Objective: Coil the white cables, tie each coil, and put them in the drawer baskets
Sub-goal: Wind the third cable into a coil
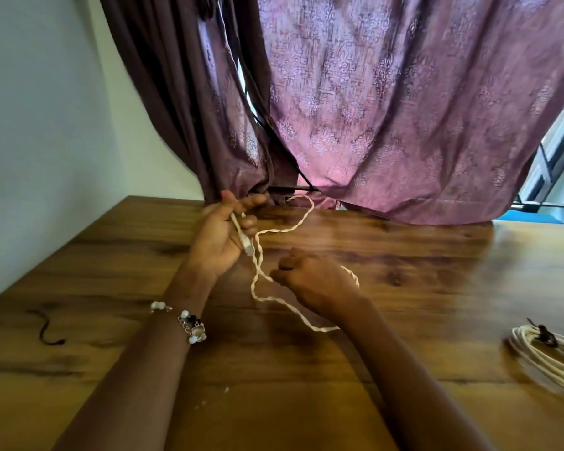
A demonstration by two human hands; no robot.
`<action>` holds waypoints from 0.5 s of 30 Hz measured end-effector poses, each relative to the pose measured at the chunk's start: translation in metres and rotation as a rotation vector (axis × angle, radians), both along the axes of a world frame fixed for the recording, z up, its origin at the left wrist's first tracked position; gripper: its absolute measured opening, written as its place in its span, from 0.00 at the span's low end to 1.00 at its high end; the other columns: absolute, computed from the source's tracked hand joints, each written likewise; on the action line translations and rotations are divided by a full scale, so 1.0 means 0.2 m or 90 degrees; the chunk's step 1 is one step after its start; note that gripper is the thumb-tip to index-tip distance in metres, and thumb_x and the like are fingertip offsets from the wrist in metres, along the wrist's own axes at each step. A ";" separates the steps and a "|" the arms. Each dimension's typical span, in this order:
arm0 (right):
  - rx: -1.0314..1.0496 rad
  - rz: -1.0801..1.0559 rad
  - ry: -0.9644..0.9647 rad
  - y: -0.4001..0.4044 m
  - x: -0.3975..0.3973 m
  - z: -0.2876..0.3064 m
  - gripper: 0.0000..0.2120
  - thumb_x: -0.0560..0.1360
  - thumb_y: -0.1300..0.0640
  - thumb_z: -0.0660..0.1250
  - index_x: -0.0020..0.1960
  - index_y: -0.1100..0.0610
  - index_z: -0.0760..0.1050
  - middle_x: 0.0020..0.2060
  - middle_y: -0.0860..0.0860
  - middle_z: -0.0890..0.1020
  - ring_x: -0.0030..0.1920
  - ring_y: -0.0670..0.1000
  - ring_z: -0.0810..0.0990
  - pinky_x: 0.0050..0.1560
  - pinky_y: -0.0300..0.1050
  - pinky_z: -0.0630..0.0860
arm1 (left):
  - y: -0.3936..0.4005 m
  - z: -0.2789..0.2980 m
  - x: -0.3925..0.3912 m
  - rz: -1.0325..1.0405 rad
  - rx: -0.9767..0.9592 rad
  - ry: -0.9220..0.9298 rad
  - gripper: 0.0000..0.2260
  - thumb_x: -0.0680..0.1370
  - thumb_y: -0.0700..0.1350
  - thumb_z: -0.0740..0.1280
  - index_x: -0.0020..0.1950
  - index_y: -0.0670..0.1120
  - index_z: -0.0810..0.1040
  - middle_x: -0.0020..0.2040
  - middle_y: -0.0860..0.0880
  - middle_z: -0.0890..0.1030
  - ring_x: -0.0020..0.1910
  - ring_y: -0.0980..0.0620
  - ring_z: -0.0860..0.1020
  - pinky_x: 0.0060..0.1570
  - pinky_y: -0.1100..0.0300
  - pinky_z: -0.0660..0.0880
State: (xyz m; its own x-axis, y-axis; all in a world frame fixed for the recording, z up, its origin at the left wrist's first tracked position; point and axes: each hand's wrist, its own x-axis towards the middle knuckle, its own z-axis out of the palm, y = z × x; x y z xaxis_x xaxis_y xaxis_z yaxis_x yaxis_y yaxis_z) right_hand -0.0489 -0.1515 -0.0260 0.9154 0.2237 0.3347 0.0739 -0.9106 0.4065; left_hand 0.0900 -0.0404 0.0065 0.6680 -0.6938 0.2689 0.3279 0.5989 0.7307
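Both forearms reach over the wooden table (404, 255). Left hand (220, 236) grips the white cable's (258, 255) plug end; right hand (310, 281), curled, seemingly pinches its middle. Tied coil (541, 356) lies far right.

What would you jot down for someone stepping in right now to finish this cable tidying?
Left hand: grips the plug end of a loose white cable, held upright above the wooden table.
Right hand: curled round the same cable further along, drawing it in.
The cable trails in loose, twisted bends between and beyond the hands; no coil formed yet.
Done: one tied coil lies at the table's right edge, bound with a dark tie.
A spare dark tie lies on the table at the left.
Left: coil this cable, tie it, then put the coils in the drawer baskets, which are out of view.
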 end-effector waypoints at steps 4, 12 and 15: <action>-0.022 0.046 -0.166 0.05 0.00 0.02 0.13 0.73 0.56 0.58 0.46 0.55 0.82 0.45 0.51 0.82 0.52 0.52 0.74 0.30 0.43 0.74 | -0.03 -0.05 -0.09 0.030 0.275 -0.188 0.19 0.84 0.48 0.53 0.59 0.35 0.76 0.44 0.45 0.85 0.35 0.52 0.82 0.27 0.63 0.76; -0.002 -0.101 -0.479 -0.06 -0.06 0.08 0.05 0.68 0.62 0.70 0.42 0.54 0.80 0.42 0.51 0.82 0.42 0.57 0.80 0.33 0.45 0.72 | -0.01 -0.08 -0.17 -0.040 0.473 -0.438 0.19 0.82 0.47 0.56 0.63 0.33 0.65 0.25 0.48 0.71 0.17 0.60 0.67 0.17 0.69 0.62; 0.200 -0.161 -0.511 -0.16 -0.08 0.08 0.12 0.64 0.67 0.70 0.44 0.56 0.80 0.37 0.52 0.83 0.37 0.57 0.80 0.35 0.45 0.72 | 0.00 -0.04 -0.20 -0.137 0.471 -0.401 0.19 0.83 0.50 0.53 0.59 0.33 0.68 0.26 0.45 0.74 0.15 0.58 0.64 0.16 0.71 0.60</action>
State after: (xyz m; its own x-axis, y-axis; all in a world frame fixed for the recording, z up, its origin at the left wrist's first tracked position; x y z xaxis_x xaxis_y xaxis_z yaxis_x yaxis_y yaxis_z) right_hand -0.0645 -0.1825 -0.0094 0.3893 -0.1627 0.9066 -0.3428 -0.9392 -0.0213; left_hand 0.0496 -0.0402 -0.0020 0.3920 -0.9198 -0.0184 -0.2004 -0.1049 0.9741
